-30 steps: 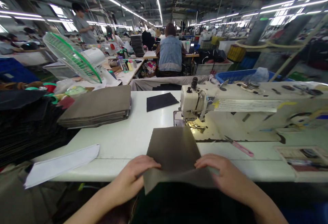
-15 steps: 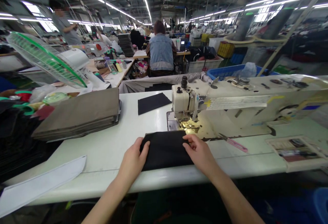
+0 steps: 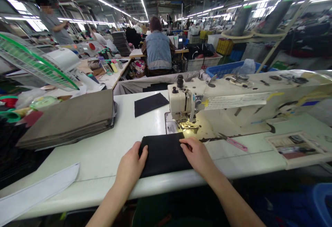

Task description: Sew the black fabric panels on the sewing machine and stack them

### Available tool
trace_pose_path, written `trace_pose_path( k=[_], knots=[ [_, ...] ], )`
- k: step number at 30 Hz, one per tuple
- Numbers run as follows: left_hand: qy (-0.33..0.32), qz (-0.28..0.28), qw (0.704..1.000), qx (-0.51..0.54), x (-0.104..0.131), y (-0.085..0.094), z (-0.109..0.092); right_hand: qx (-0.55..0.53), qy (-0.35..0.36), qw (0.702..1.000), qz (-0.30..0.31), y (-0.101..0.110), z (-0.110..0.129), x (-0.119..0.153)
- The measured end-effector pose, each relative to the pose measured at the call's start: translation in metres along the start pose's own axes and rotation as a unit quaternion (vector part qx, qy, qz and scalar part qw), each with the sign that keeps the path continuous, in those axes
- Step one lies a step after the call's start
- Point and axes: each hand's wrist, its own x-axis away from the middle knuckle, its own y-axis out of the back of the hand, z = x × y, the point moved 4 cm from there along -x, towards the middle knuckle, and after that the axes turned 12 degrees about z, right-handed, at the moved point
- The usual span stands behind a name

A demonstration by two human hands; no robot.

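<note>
Both hands on the cloth here! The left grip (image 3: 131,159) sits narrow on the left edge of a black fabric panel (image 3: 164,155), thumb pressed over the top face near the far corner. Across from it, the right grip (image 3: 195,152) pinches the far right corner, thumb and forefinger drawn close together. So the panel lies flat between the two grips, on the white table (image 3: 109,161), its near side running along the rounded front edge.

Just beyond the right grip stands the industrial sewing machine (image 3: 177,99), its lamp glowing gold over the needle area, the panel's far edge close by. Out to the right of that same grip, pink-handled thread snips (image 3: 234,142) lie on the table, and farther right comes a shallow tool tray (image 3: 273,147).

Straight ahead of the left grip, a smaller dark fabric piece (image 3: 150,105) rests flat beside the machine. Over to the left of the left grip, a thick stack of olive-brown fabric panels (image 3: 70,116), and nearer the front edge, a long white strip (image 3: 38,195). Well beyond both grips, a person in a denim vest (image 3: 158,50) faces away.
</note>
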Motion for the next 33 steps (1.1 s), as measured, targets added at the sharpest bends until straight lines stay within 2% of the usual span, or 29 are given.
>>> trace_pose_path(
  k=[11,16,23,29,33],
  knots=[
    [0.01,0.032,0.999,0.003,-0.002,0.003,-0.005,0.006,-0.021,1.0,-0.009,-0.002,-0.001,-0.003],
    [0.025,0.022,0.996,0.084,-0.007,0.011,0.001,0.004,-0.034,0.999,-0.008,-0.002,-0.004,-0.003],
    [0.038,0.017,0.989,0.144,-0.011,0.006,0.013,-0.003,-0.036,0.999,-0.008,-0.001,-0.01,-0.001],
    [0.05,0.023,0.989,0.136,-0.011,0.007,0.012,0.019,-0.03,0.999,-0.01,-0.002,-0.011,-0.001],
    [0.061,0.03,0.993,0.092,-0.01,0.009,0.006,0.056,-0.009,0.998,-0.012,-0.004,-0.01,0.001]
  ],
)
